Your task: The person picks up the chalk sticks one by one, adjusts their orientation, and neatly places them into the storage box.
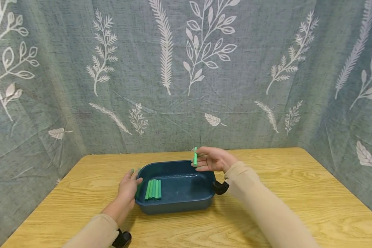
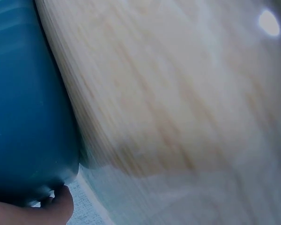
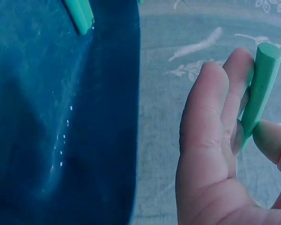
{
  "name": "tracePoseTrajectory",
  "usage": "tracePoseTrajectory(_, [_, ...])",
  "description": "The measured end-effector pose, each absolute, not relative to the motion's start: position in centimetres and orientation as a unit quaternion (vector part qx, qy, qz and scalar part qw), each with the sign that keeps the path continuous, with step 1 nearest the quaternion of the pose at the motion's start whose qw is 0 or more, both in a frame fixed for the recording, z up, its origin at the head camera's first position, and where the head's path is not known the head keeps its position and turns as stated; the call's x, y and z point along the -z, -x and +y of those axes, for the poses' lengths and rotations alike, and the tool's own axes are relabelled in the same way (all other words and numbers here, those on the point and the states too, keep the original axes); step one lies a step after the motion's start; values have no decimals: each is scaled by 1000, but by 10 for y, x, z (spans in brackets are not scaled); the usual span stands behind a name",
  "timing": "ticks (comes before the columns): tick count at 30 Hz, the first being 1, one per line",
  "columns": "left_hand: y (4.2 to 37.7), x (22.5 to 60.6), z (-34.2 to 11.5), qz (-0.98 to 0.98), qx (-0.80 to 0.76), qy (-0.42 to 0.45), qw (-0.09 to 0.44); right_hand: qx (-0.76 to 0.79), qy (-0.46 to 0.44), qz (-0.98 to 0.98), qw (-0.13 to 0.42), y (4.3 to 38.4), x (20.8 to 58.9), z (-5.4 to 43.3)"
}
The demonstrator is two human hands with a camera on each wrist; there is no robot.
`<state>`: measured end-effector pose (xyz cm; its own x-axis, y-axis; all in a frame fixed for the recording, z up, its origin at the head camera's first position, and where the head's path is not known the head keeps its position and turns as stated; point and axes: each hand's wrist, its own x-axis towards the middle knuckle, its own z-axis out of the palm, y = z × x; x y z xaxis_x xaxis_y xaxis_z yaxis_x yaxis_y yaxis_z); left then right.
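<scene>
A dark blue plastic tub [image 1: 186,205] stands on the wooden table. Several green chalk-like sticks [image 1: 153,189] lie side by side at its left end; the tips of some [image 3: 80,16] also show in the right wrist view. My left hand [image 1: 127,189] holds the tub's left rim, thumb over the edge and fingers along the outside. Above the tub's far right corner, my right hand [image 1: 214,159] pinches one more green stick [image 3: 264,77] between thumb and fingertips. The stick is held nearly upright, and green smudges show on the fingers.
The light wood table [image 1: 272,193] extends around the tub on all sides. Behind it and at both sides hangs a grey-green curtain [image 1: 173,120] with white leaf prints. A black wrist strap [image 1: 220,187] on the right arm overlaps the tub's right end in the head view.
</scene>
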<state>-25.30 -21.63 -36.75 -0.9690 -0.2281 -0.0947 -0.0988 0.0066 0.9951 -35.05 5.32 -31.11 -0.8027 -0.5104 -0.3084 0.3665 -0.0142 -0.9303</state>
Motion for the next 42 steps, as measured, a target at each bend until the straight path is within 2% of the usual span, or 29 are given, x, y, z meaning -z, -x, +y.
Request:
tracePoseTrajectory(5, [253,368,-217,-704,699,-113,49,704,52,629,324,353,313,40])
tracePoseTrajectory(12, [254,368,-217,-707,696,-114,49,661,66,647,374,356,318,21])
tracePoseTrajectory(21, [254,364,-218,-722,681,-113,46,597,49,702,385,362,326,-10])
tracePoseTrajectory(30, [253,366,-217,-727,677,-110,42,523,28,735,431,364,342,-28])
tracePoseTrajectory(42, [253,369,-217,-734,670,-105,38,480,21,768,424,364,350,-35])
